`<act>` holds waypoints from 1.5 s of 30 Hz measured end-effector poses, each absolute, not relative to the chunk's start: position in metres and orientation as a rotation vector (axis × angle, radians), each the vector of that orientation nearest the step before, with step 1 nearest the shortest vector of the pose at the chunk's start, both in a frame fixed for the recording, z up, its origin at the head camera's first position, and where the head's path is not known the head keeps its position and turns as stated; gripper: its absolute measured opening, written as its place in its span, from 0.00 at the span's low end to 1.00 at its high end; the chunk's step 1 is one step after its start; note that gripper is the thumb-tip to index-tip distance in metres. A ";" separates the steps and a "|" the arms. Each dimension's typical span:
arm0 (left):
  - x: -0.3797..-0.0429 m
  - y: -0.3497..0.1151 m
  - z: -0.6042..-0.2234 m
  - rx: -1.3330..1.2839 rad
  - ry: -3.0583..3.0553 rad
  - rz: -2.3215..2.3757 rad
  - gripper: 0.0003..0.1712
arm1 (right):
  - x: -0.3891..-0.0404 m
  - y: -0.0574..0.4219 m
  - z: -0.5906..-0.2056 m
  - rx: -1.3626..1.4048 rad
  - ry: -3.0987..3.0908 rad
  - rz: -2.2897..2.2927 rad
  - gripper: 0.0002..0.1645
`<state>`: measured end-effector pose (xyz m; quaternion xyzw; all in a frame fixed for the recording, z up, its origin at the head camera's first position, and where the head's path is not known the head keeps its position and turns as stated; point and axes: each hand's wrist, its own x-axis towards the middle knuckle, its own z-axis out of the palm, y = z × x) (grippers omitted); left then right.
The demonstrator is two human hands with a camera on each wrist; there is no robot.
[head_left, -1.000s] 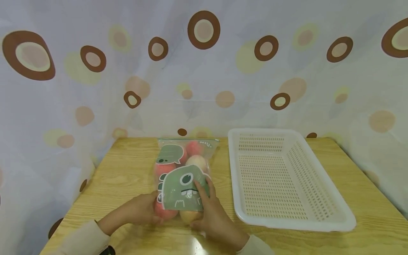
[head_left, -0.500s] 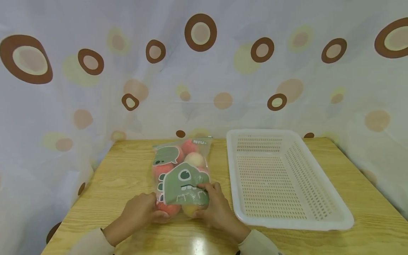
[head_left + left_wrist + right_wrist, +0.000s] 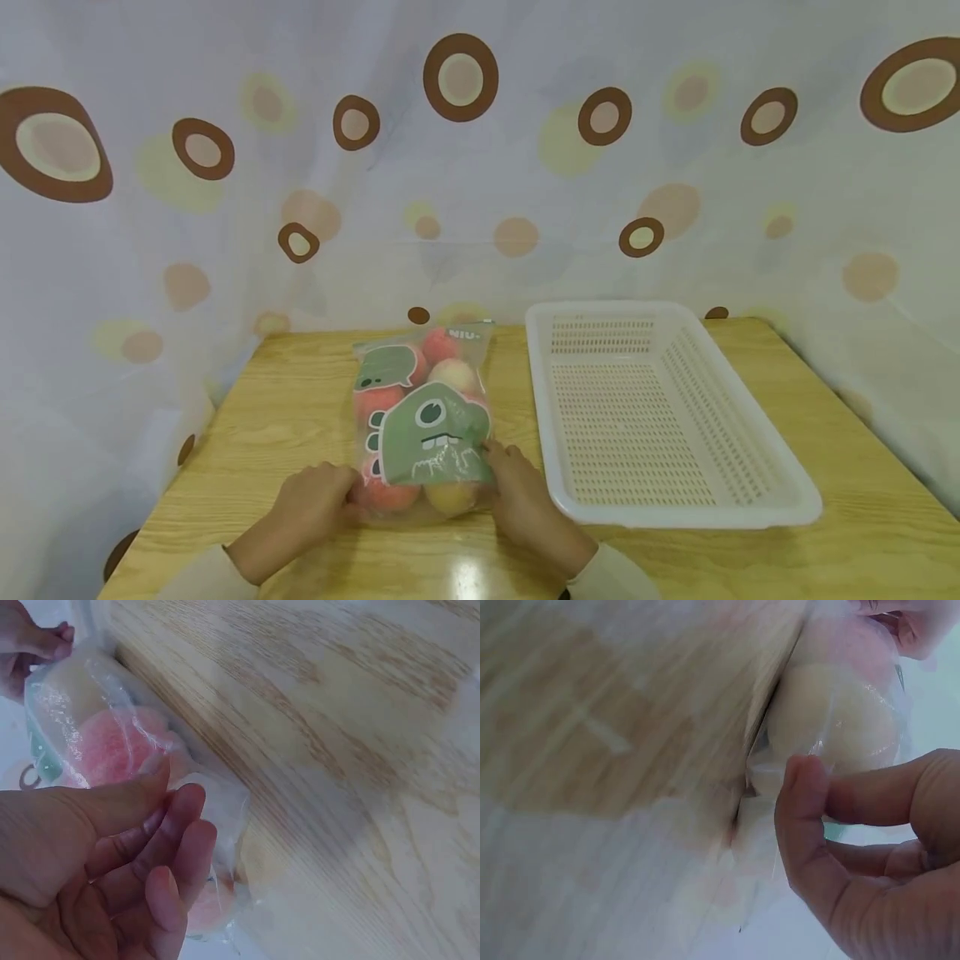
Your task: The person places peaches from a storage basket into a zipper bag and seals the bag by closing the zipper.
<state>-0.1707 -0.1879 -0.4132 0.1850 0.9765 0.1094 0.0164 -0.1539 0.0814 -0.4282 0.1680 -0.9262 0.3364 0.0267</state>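
A clear zip bag (image 3: 431, 437) with a green cartoon monster print lies on the wooden table, its zip end farthest from me. Round red (image 3: 388, 496) and pale yellow (image 3: 452, 498) fruit-like balls fill it; their exact kind is unclear. My left hand (image 3: 318, 498) holds the bag's near left edge. In the left wrist view, thumb and index finger of that hand (image 3: 112, 855) pinch the loose plastic. My right hand (image 3: 525, 504) grips the near right edge, and the right wrist view shows its thumb and forefinger (image 3: 804, 780) pinching plastic beside a yellowish ball (image 3: 829, 712).
To the right of the bag stands a white perforated plastic basket (image 3: 551, 425), close to my right hand. Behind the wooden table (image 3: 285, 400) hangs a pale cloth (image 3: 465, 183) with brown and yellow circles.
My right hand has drawn back from the bag's printed front to its right edge. My left hand has shifted slightly left along the near corner. The bag sits slightly farther left and tilted.
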 end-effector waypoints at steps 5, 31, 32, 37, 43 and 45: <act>-0.171 -0.200 -0.406 0.591 3.075 0.152 0.17 | -0.155 0.079 -0.426 0.471 -2.891 0.941 0.19; -0.169 -0.214 -0.402 0.427 2.972 0.476 0.09 | -0.149 0.081 -0.425 0.341 -3.041 0.668 0.09; -0.169 -0.214 -0.401 0.413 2.956 0.488 0.09 | -0.150 0.080 -0.425 0.342 -3.035 0.636 0.10; -0.168 -0.214 -0.402 0.427 2.969 0.481 0.20 | -0.150 0.078 -0.425 0.305 -3.065 0.543 0.11; -0.165 -0.218 -0.408 0.448 3.087 0.332 0.22 | -0.149 0.079 -0.425 0.303 -3.036 0.419 0.09; -0.165 -0.219 -0.410 0.427 3.099 0.292 0.21 | -0.149 0.080 -0.425 0.315 -3.026 0.407 0.09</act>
